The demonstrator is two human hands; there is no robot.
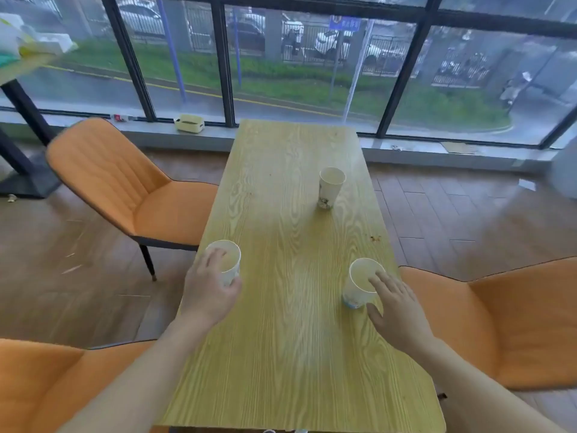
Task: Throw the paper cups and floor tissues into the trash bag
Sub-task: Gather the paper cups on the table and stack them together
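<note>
Carefully: my left hand point(209, 289) wraps the left paper cup point(230, 260); my right hand point(396, 304), fingers spread, could tip the right paper cup point(362, 284).

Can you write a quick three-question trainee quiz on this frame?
1. How many paper cups stand on the table?
2. True or false: the far cup lies on its side.
3. Which hand has closed around a cup: A left, B right, C neither?

Key:
1. Three.
2. False, it stands upright.
3. A. The left hand wraps the left cup; the right hand is open at the right cup, fingers at its rim.
</note>
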